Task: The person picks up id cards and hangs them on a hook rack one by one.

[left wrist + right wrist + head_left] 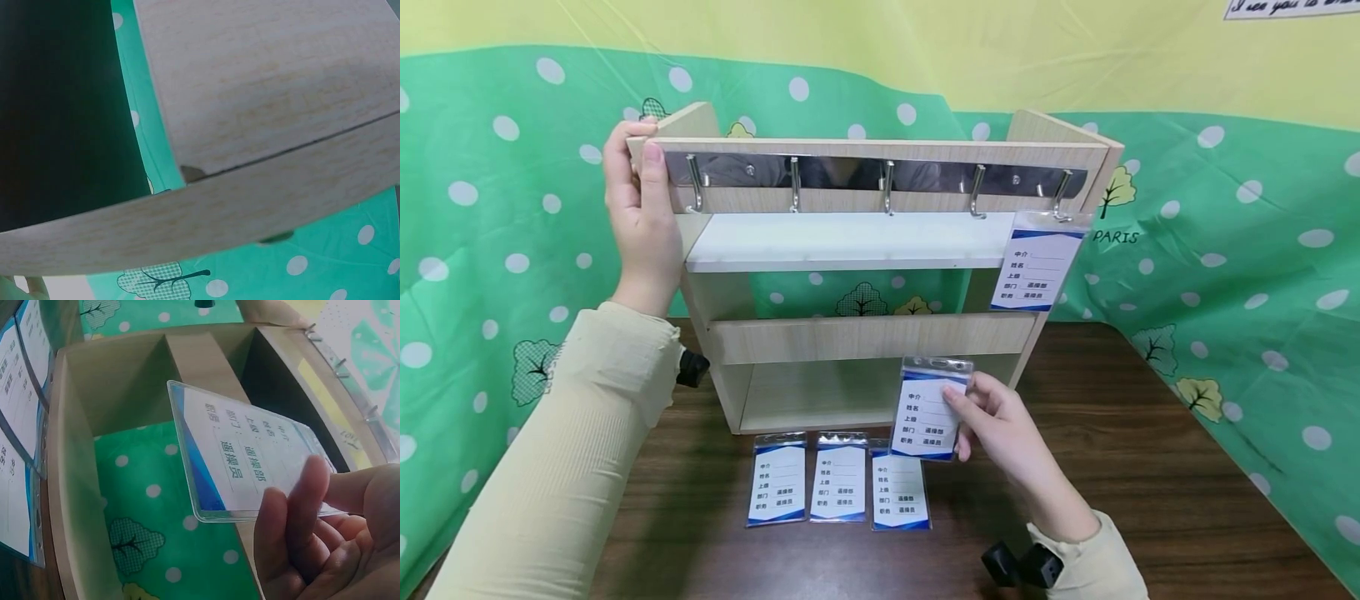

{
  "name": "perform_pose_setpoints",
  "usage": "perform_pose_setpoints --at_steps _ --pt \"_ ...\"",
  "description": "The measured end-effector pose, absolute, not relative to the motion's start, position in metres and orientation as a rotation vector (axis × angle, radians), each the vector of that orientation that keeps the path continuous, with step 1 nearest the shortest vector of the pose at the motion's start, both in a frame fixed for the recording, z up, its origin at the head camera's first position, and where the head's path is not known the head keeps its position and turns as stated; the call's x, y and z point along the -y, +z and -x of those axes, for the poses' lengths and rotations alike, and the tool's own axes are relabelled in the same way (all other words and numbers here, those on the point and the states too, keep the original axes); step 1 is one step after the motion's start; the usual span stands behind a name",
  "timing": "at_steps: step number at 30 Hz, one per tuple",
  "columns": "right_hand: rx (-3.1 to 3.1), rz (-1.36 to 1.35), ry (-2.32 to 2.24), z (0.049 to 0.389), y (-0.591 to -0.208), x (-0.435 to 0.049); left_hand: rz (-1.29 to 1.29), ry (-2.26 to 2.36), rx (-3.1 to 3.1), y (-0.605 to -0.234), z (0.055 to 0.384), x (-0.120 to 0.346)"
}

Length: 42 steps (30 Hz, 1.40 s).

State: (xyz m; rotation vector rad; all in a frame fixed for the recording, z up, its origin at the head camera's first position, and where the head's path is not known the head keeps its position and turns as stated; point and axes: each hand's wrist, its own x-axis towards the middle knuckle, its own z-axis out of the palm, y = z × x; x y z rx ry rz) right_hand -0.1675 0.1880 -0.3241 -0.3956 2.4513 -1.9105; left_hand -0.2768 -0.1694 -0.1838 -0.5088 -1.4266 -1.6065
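Note:
My right hand pinches a badge in a clear plastic holder by its right edge, thumb on the front. In the right wrist view the same badge is raised in front of the wooden rack. My left hand grips the upper left corner of that rack, thumb on the front board. Along the rack's top runs a metal strip with several hooks. Another badge hangs from the rightmost hook. Three badges, left, middle and right, lie in a row before the rack.
The rack stands on a dark wooden table and has a white shelf under the hooks. Behind hangs a green dotted cloth. Each wrist carries a small black camera, such as the right one.

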Motion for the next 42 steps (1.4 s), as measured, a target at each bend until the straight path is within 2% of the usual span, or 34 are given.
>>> perform_pose_setpoints --at_steps 20,42 --pt "-2.476 0.485 -2.031 0.156 -0.305 -0.189 0.511 -1.605 1.431 -0.184 0.277 0.170" --pt "-2.347 0.694 -2.195 0.158 -0.294 -0.168 0.559 -1.477 1.474 -0.187 0.279 0.175"
